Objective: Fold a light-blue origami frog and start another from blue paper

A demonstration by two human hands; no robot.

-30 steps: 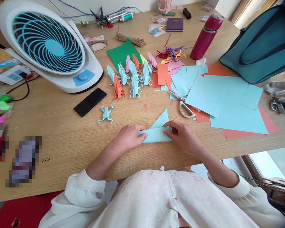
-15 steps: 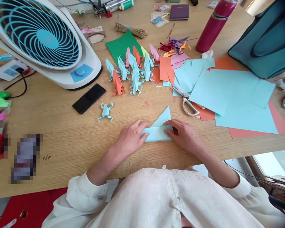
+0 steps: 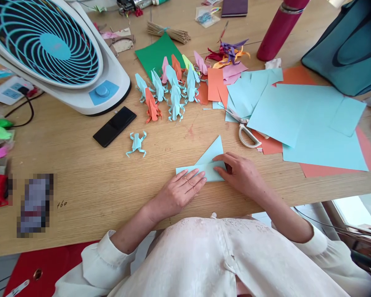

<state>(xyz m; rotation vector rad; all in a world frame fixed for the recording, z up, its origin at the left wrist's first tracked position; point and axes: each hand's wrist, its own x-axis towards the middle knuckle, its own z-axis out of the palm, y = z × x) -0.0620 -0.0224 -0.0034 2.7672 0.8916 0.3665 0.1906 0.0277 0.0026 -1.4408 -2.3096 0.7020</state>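
A light-blue sheet of origami paper (image 3: 210, 158) lies on the table before me, its near side folded into a straight band and a pointed corner rising at the far side. My left hand (image 3: 185, 187) rests flat on the band's left part with its fingers stretched out. At the right end, my right hand (image 3: 241, 170) pinches the paper between thumb and forefinger. A finished light-blue paper frog (image 3: 137, 143) sits on the table, beyond my left hand and to its left.
Several folded paper figures (image 3: 174, 90) stand at the back. White-handled scissors (image 3: 246, 134) lie beside loose blue sheets (image 3: 324, 140) on the right. A black phone (image 3: 114, 126) and a fan (image 3: 77, 62) are at left; a magenta bottle (image 3: 278, 33) and a teal bag (image 3: 346, 53) stand farther back.
My left hand has gone from gripping the paper's left end to lying flat on the folded band, slightly nearer me. My right hand keeps its pinch. The view has shifted slightly.
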